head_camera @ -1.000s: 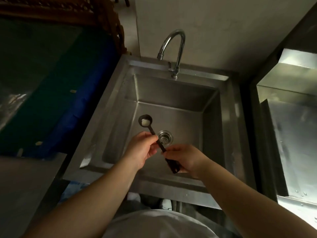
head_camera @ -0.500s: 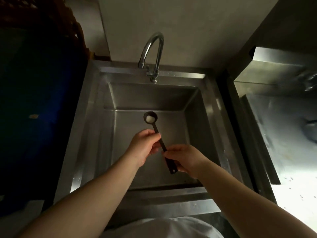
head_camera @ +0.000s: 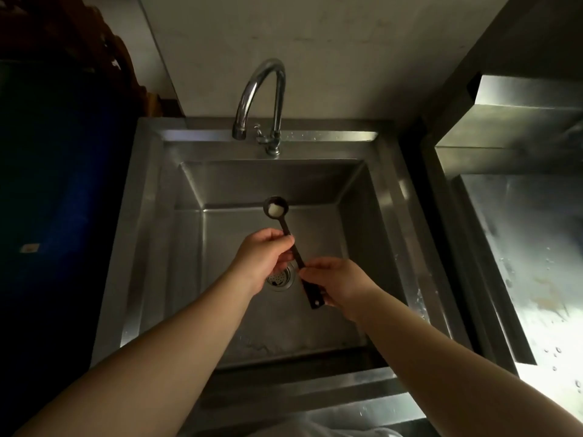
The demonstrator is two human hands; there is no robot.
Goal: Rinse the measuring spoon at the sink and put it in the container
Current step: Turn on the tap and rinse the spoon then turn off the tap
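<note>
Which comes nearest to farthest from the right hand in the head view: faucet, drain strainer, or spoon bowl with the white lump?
1. Drain strainer: just left of the right hand, on the sink floor, partly behind the left hand.
2. Spoon bowl: up and left, at the far end of the measuring spoon's handle.
3. Faucet: farthest, at the sink's back rim.

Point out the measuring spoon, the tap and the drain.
measuring spoon (head_camera: 285,230): head view, on the dark handle below the bowl.
tap (head_camera: 275,86): head view, on the curved chrome neck.
drain (head_camera: 279,280): head view, on the perforated strainer.
</note>
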